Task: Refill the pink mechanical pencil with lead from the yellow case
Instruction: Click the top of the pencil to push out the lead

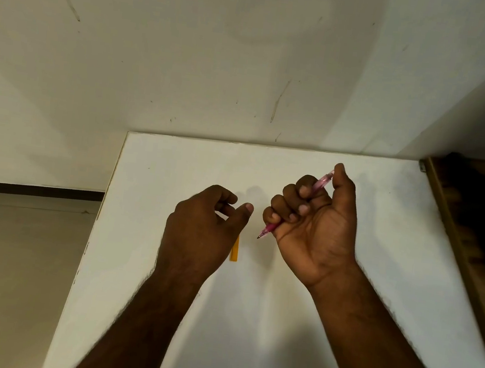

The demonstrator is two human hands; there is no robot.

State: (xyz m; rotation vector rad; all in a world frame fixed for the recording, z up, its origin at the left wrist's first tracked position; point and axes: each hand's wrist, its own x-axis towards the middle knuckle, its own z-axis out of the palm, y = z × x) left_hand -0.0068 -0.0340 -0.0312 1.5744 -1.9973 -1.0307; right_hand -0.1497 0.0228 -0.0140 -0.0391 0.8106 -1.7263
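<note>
Both hands are hovering over the white table (pixel 374 292), palms turned partly toward each other. Right hand (pixel 315 223) is curling its fingers (pixel 291 199) into a fist around the pencil (pixel 317 185), with the thumb (pixel 344 181) pressing at the top end by the translucent pink cap, while the dark tip is sticking out below the little finger and pointing down and to the left. Left hand (pixel 202 228) is holding nothing, its fingers loosely bent and its thumb reaching toward the right hand, just beside the pencil's tip without touching it. Yellow case (pixel 234 251) is lying flat on the table, partly hidden under the left hand, between the two wrists and nearer the left one; only its lower end is showing, a slim, straight-sided strip. No writing is legible on the pencil or the case. Pencil barrel is looking like clear pink plastic, slender and round. Table is looking smooth and matte, with a chipped left edge, and the pale wall (pixel 190 55) behind is showing scuff marks. Brown wooden shelving (pixel 457 240) is standing at the right edge.
</note>
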